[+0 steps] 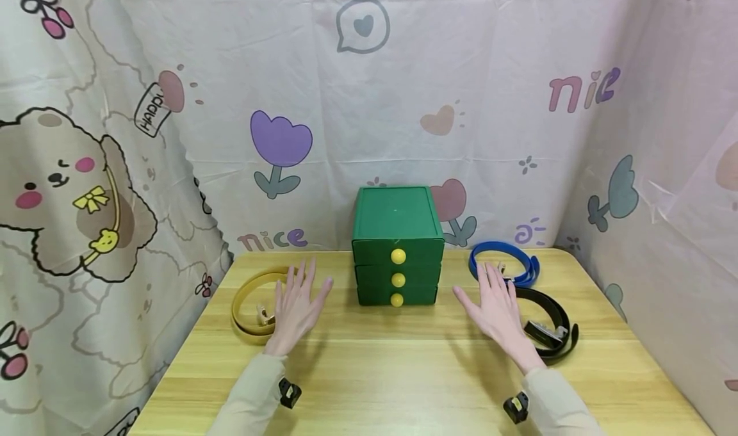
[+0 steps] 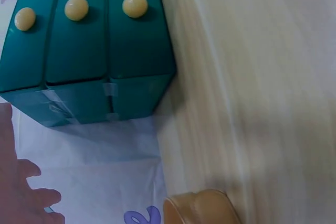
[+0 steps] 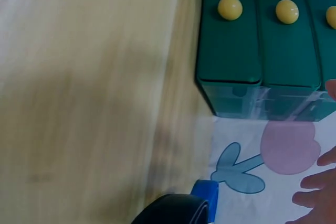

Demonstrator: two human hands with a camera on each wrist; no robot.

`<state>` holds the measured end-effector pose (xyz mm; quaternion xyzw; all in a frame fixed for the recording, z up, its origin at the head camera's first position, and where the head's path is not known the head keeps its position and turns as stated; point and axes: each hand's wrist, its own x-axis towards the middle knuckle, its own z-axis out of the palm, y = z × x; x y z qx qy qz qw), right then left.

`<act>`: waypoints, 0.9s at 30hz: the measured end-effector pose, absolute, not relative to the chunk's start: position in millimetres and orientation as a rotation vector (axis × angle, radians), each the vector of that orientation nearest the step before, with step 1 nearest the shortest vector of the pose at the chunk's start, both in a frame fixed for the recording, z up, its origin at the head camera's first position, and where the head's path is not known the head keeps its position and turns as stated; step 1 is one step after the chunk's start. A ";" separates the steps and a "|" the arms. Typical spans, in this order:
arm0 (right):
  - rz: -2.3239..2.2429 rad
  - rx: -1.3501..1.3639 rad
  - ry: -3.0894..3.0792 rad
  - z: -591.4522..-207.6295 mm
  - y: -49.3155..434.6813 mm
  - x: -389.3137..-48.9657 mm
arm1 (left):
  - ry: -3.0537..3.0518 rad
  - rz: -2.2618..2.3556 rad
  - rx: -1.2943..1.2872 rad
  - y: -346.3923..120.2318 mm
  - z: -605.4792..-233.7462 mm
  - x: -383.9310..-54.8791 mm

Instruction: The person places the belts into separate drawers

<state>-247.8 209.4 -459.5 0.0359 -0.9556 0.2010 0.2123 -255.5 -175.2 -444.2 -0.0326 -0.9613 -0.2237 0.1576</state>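
My left hand (image 1: 298,308) is held over the table with fingers spread, overlapping the right side of a coiled tan belt (image 1: 237,308). Fingers stretched forward, my right hand (image 1: 496,311) hovers beside a coiled black belt (image 1: 556,311). Behind that one lies a coiled blue belt (image 1: 533,269), partly covered by my fingertips in the head view. Both hands hold nothing. Between them, at the back, stands a green box of three stacked drawers (image 1: 398,215), each with a round yellow knob (image 1: 398,256). All the drawers look closed. Both wrist views show the drawer fronts.
The wooden table (image 1: 380,378) runs back to a printed white curtain (image 1: 369,116), which also hangs along the left and right sides. A small black device (image 1: 289,392) sits at my left wrist and another black device (image 1: 516,407) at my right.
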 end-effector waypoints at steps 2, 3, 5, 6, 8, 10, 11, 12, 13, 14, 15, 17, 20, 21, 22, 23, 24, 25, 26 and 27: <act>0.578 0.102 -2.634 -456.4 207.7 -248.6 | -2.723 -0.691 -0.100 -173.4 -440.5 -257.8; 0.587 0.104 -2.626 -454.8 206.6 -249.0 | -2.709 -0.714 -0.107 -172.5 -438.9 -259.1; 0.606 0.112 -2.610 -451.5 204.3 -249.6 | -2.681 -0.765 -0.118 -170.5 -436.1 -261.6; 0.617 0.114 -2.604 -449.7 203.0 -249.7 | -2.669 -0.785 -0.120 -169.3 -434.6 -263.0; 0.638 0.115 -2.589 -446.4 200.1 -249.5 | -2.641 -0.835 -0.131 -166.5 -431.9 -266.0; 0.657 0.110 -2.574 -444.2 197.5 -249.3 | -2.616 -0.902 -0.145 -163.7 -429.3 -268.5; 0.667 0.107 -2.566 -443.3 196.1 -249.3 | -2.602 -0.939 -0.158 -162.2 -428.1 -269.7; 0.678 0.100 -2.561 -442.9 194.7 -249.3 | -2.587 -0.980 -0.163 -160.7 -426.7 -270.7; 0.685 0.096 -2.554 -442.7 193.1 -249.6 | -2.571 -1.021 -0.167 -159.4 -425.6 -271.7; 0.694 0.091 -2.548 -442.5 191.5 -249.9 | -2.553 -1.063 -0.172 -158.1 -424.4 -272.6; 0.702 0.085 -2.542 -442.5 190.0 -250.3 | -2.536 -1.107 -0.179 -156.8 -423.3 -273.7; 0.718 0.078 -2.525 -442.5 187.0 -251.1 | -2.503 -1.175 -0.185 -154.0 -421.0 -275.9; 0.737 0.078 -2.489 -442.6 183.4 -252.1 | -2.474 -1.273 -0.191 -150.1 -416.9 -279.0; 0.743 0.080 -2.474 -442.7 182.4 -252.5 | -2.468 -1.303 -0.189 -148.7 -415.4 -279.9; 0.749 0.085 -2.460 -442.7 181.5 -252.7 | -2.464 -1.331 -0.184 -147.3 -413.6 -280.4; 0.758 0.088 -2.446 -442.6 180.5 -252.9 | -2.458 -1.360 -0.185 -146.0 -411.9 -280.9; 0.766 0.094 -2.432 -442.6 179.5 -252.8 | -2.452 -1.392 -0.179 -144.5 -410.2 -281.3; 0.777 0.097 -2.417 -442.6 178.5 -252.9 | -2.444 -1.423 -0.175 -142.9 -408.4 -281.5; 0.786 0.101 -2.404 -442.5 177.3 -252.8 | -2.434 -1.448 -0.177 -141.4 -406.8 -281.9; 0.795 0.108 -2.390 -442.4 176.1 -252.9 | -2.421 -1.473 -0.172 -139.8 -405.2 -282.4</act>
